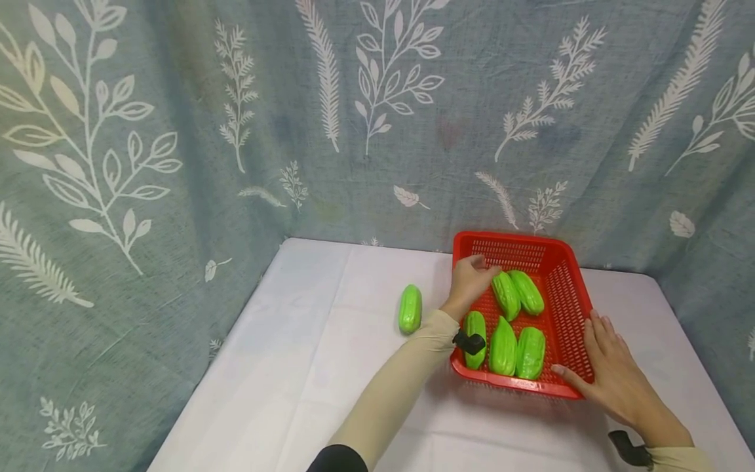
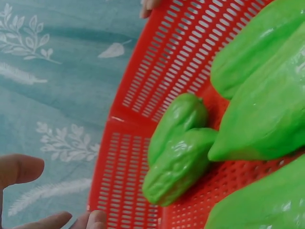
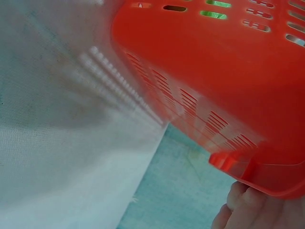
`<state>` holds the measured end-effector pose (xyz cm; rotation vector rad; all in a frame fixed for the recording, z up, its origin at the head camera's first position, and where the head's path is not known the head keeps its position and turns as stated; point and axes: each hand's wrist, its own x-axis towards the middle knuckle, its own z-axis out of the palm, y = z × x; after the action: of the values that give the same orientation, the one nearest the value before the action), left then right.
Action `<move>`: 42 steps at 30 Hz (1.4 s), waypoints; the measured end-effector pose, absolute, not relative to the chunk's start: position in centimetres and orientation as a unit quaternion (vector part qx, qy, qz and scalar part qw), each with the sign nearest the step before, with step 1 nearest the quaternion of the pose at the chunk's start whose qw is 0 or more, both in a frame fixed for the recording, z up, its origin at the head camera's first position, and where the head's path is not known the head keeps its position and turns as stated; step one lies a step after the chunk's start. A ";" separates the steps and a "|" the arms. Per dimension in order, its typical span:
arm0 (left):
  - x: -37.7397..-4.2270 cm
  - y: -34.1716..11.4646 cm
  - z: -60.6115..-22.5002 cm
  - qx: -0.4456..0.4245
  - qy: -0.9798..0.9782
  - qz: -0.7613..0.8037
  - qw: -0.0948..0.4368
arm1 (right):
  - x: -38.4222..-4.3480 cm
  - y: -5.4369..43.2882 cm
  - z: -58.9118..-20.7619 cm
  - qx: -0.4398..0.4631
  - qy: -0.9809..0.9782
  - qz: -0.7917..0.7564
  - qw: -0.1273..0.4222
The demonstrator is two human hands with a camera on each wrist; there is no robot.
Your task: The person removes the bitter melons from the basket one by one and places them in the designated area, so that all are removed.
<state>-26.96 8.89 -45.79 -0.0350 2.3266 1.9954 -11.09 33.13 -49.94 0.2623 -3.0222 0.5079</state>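
Note:
A red plastic basket (image 1: 557, 308) with slotted walls holds several glossy bright-green oblong vegetables (image 1: 503, 346), ridged and gourd-like; their exact kind is unclear. One more green vegetable (image 1: 409, 309) lies outside on the white cloth, left of the basket. Over the basket's left side is my left hand (image 1: 470, 282), near the two far vegetables (image 2: 178, 148). In the left wrist view its thumb and fingers stand apart, with nothing between them. My right hand (image 1: 616, 370) rests on the near right corner of the basket, fingers extended along the rim and thumb spread over the front edge.
A table with a white cloth (image 1: 330, 367) bears the basket close to its far edge. Behind and at both sides hangs a grey-green curtain (image 1: 330, 183) with white leaf prints. Dark straps sit on both wrists.

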 end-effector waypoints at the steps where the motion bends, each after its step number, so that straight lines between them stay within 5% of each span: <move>1: -27.0 9.1 -45.9 -0.016 0.762 0.646 0.040 | -11.1 33.1 -50.0 0.086 -0.982 0.166 0.034; 42: -27.2 11.2 -47.6 -0.014 0.873 0.462 0.157 | -11.5 32.7 -49.9 0.085 -0.980 0.175 0.036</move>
<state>-27.15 11.17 -47.57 -0.0411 2.4976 1.3238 -11.52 32.71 -49.87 0.2618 -3.0103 0.5390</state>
